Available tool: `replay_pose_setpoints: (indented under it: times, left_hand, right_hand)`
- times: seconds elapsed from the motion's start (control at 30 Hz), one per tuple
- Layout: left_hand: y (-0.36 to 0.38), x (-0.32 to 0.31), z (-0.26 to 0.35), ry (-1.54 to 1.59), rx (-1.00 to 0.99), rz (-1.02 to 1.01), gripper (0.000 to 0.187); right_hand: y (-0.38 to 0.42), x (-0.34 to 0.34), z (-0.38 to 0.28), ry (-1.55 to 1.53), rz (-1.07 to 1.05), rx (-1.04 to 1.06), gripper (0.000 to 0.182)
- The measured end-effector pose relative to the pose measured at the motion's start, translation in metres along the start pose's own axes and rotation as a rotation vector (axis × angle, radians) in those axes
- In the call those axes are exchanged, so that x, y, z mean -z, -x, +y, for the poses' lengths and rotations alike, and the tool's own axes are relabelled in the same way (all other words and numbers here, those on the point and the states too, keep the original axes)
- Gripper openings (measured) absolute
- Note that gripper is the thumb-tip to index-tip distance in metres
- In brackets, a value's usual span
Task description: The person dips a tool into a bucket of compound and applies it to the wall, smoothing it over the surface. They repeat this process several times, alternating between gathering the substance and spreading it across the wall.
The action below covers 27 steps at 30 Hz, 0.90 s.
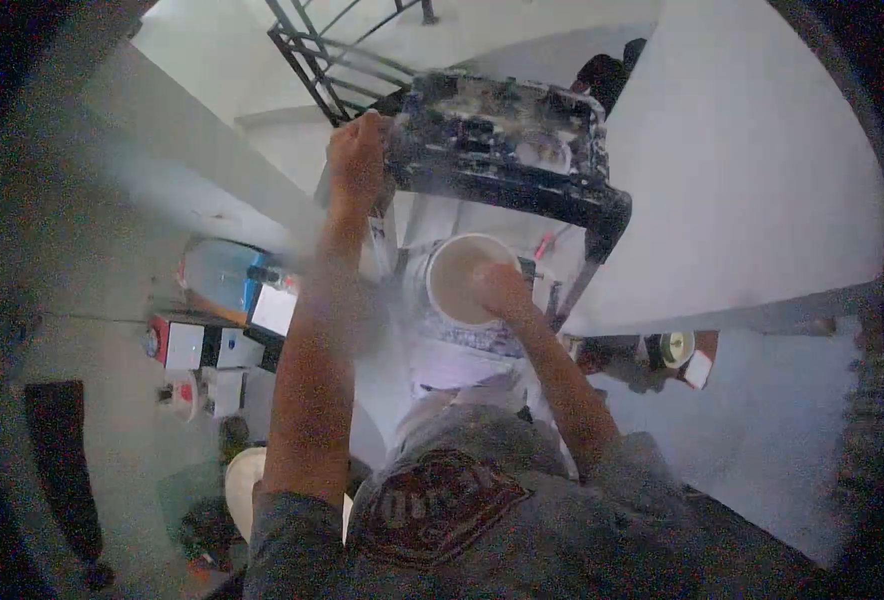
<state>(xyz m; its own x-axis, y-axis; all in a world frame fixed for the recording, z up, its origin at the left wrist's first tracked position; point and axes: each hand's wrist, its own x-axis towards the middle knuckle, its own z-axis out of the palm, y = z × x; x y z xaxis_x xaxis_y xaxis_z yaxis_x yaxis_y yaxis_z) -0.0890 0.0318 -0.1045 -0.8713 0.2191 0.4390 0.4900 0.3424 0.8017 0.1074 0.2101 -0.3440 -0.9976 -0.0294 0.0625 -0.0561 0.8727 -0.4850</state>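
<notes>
My left hand (359,158) is closed on the left edge of a dark, paint-spattered stepladder top (492,185). A small round whitish thing (545,152) lies in that top tray. Below it stands a white bucket (440,256), its mouth facing up, with cloudy beige contents. Over the right part of the bucket's mouth is my right hand (504,290), its fingers curled and blurred. Whether it holds the rim or something inside the bucket is hidden. A spattered step (482,338) shows just beneath the bucket.
Dark metal railings (347,60) stand beyond the ladder at the top. Pale walls (742,170) rise on the right. On the floor to the left are a blue container (224,275), several boxes (184,345) and a pale round object (247,490). More items (677,350) lie at the right.
</notes>
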Motion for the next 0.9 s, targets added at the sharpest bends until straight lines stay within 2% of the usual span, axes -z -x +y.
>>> replay_pose_setpoints:
  times: [0.03,0.07,0.1,0.13,0.2,0.23,0.3,0.37,0.43,0.5,0.57,0.63,0.67,0.73,0.77,0.8,0.83,0.87,0.9]
  left_hand:
    - [0.001,0.001,0.013,0.038,0.069,0.037,0.036]
    - [0.003,0.002,0.017,0.074,0.137,0.076,0.038]
    - [0.003,0.001,0.013,-0.049,0.056,0.094,0.041]
    - [0.002,-0.001,0.009,-0.055,0.060,0.098,0.041]
    - [-0.001,-0.004,0.001,0.266,0.189,0.091,0.041]
    - [-0.001,-0.003,0.004,0.268,0.189,0.096,0.041]
    - [0.002,0.002,0.008,0.033,-0.014,0.074,0.035]
    - [-0.001,0.000,-0.001,0.113,0.053,0.053,0.031]
    - [-0.004,-0.001,-0.008,0.200,0.128,0.038,0.027]
    - [-0.004,-0.001,-0.014,-0.115,-0.258,0.121,0.024]
    - [-0.005,0.000,-0.014,-0.114,-0.222,0.114,0.025]
    - [-0.003,0.003,-0.017,-0.122,-0.185,0.100,0.026]
    - [-0.002,0.002,-0.022,-0.066,-0.132,0.080,0.028]
    - [-0.008,0.001,-0.031,-0.012,-0.080,0.063,0.031]
    - [-0.012,0.001,-0.036,-0.188,-0.280,0.090,0.031]
    - [-0.013,0.000,-0.041,-0.365,-0.477,0.114,0.031]
    - [-0.009,-0.001,-0.032,-0.368,-0.472,0.120,0.031]
    - [-0.003,-0.003,-0.016,-0.208,-0.336,0.105,0.030]
    - [-0.001,-0.003,-0.004,-0.047,-0.203,0.090,0.028]
  right_hand:
    - [-0.009,0.009,-0.013,0.040,-0.111,0.049,0.010]
    - [-0.015,0.008,-0.020,0.031,-0.119,0.054,0.010]
    - [-0.019,0.007,-0.025,-0.022,-0.115,-0.088,0.012]
    - [-0.022,0.004,-0.025,-0.070,-0.107,-0.231,0.014]
    - [-0.025,-0.003,-0.021,-0.114,-0.103,-0.228,0.016]
    - [-0.027,-0.001,-0.021,-0.153,-0.096,-0.227,0.019]
    - [-0.030,0.003,-0.020,-0.133,-0.166,-0.260,0.021]
    - [-0.033,0.006,-0.014,-0.110,-0.227,-0.304,0.023]
    - [-0.034,0.007,-0.006,-0.103,-0.211,-0.245,0.025]
    - [-0.034,0.000,-0.002,-0.143,-0.199,-0.255,0.024]
    - [-0.028,-0.001,-0.002,-0.187,-0.196,-0.255,0.024]
    - [-0.012,0.002,-0.002,-0.312,0.189,0.018,0.027]
    - [-0.003,0.018,-0.013,-0.318,0.177,0.018,0.027]
    - [0.011,0.064,-0.037,-0.477,0.180,-0.194,0.028]
    - [0.021,0.064,-0.035,-0.477,0.176,-0.191,0.028]
    - [0.033,0.066,-0.030,-0.706,0.230,-0.269,0.027]
    - [0.044,0.068,-0.026,-0.934,0.284,-0.344,0.026]
    - [0.053,0.079,-0.031,-0.933,0.278,-0.340,0.026]
    - [0.061,0.093,-0.037,-0.969,0.195,-0.479,0.028]
